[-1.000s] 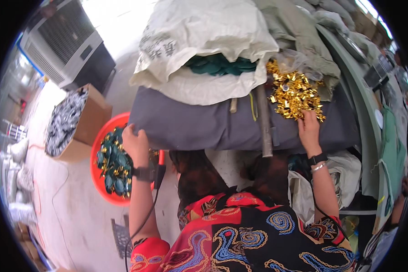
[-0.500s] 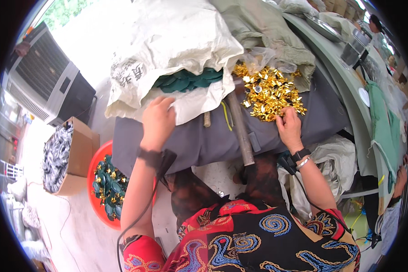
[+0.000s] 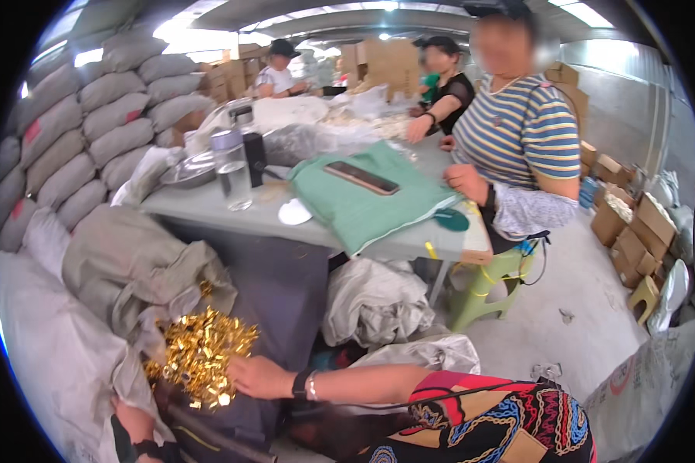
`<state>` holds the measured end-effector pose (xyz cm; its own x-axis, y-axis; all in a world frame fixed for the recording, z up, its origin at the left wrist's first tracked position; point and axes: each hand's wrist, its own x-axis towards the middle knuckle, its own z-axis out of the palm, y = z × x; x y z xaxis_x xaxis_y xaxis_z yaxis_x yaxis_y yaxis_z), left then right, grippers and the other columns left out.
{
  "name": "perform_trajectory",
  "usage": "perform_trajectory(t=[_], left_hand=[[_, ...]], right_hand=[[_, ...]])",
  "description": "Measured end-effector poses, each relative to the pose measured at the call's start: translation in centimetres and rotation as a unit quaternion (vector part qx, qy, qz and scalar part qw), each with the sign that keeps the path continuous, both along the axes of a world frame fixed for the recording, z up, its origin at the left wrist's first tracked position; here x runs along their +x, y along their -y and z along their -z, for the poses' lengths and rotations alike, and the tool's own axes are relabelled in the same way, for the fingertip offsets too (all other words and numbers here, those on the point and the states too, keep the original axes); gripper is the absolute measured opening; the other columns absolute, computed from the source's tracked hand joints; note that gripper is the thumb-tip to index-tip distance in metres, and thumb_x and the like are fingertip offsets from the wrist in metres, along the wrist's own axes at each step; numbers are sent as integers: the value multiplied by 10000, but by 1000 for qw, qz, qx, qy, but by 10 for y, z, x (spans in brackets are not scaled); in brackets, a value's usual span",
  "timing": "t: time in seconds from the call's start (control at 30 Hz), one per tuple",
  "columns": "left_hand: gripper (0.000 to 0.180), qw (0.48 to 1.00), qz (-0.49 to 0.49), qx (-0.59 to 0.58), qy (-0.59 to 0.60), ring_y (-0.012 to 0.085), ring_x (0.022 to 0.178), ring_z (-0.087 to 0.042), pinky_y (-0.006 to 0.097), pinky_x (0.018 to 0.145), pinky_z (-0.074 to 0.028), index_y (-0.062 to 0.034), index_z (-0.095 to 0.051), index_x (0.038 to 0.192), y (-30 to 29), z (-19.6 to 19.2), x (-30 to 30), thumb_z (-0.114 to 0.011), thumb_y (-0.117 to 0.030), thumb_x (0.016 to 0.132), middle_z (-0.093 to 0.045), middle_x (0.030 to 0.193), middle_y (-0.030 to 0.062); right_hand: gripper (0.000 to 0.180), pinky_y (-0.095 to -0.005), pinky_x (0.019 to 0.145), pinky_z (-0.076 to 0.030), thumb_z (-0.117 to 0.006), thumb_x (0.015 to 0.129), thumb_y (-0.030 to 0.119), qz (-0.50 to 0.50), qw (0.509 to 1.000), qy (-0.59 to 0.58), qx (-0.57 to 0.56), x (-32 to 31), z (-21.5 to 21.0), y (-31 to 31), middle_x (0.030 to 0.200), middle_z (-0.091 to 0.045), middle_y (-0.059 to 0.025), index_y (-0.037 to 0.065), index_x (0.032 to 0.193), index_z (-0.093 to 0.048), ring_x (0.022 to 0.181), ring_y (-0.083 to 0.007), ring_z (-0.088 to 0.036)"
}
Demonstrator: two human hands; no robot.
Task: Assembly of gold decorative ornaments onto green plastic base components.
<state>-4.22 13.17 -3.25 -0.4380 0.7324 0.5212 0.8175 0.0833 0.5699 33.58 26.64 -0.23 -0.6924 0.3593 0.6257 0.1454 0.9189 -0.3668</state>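
Your gold pile point(image 3: 205, 351) lies on the dark cloth point(image 3: 282, 301), between your 2 hands but much closer to 1 of them. Your right hand point(image 3: 259, 376) is the nearer: it comes in from the right of the view, with its fingertips at the pile's right edge and the bulk of the gold just past them, to the left and a little up. Those fingers are bent and held narrow; you cannot tell from here whether they pinch a piece. The pile is a loose heap with no clear long axis.

Your left hand point(image 3: 135, 423) is at the lower left, against the edge of the white sack point(image 3: 62, 347), apart from the gold, which lies up and to the right of it. Its fingers are partly hidden, so you cannot tell whether they grip anything. A dark green piece point(image 3: 122, 440) shows just beside that wrist.
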Motion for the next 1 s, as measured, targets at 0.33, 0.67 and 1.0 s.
perform_trajectory(t=[0.33,0.67,1.0], left_hand=[[374,994,-59,-46,-84,380,963,-594,422,824,-467,-30,-592,1124,-64,-3,-44,-624,-218,802,-610,1091,200],[394,981,-138,-137,-25,324,979,-619,409,811,-481,-69,-562,1156,-62,22,-76,-608,-303,841,-643,1075,158],[478,971,-153,-178,36,396,998,-603,433,818,-475,-34,-587,1118,-57,-20,-47,-615,-394,805,-639,1058,223]], right_hand=[[206,-418,635,-455,-582,809,136,27,999,19,-11,11,-5,-10,899,-447,-129,44,924,-438,747,-320,-538],[202,-413,625,-451,-584,803,130,29,1000,12,6,15,-4,-8,879,-442,-128,46,916,-439,736,-317,-536],[190,-407,616,-454,-583,808,131,38,999,17,13,15,-6,-10,868,-445,-124,43,905,-446,725,-310,-540]])
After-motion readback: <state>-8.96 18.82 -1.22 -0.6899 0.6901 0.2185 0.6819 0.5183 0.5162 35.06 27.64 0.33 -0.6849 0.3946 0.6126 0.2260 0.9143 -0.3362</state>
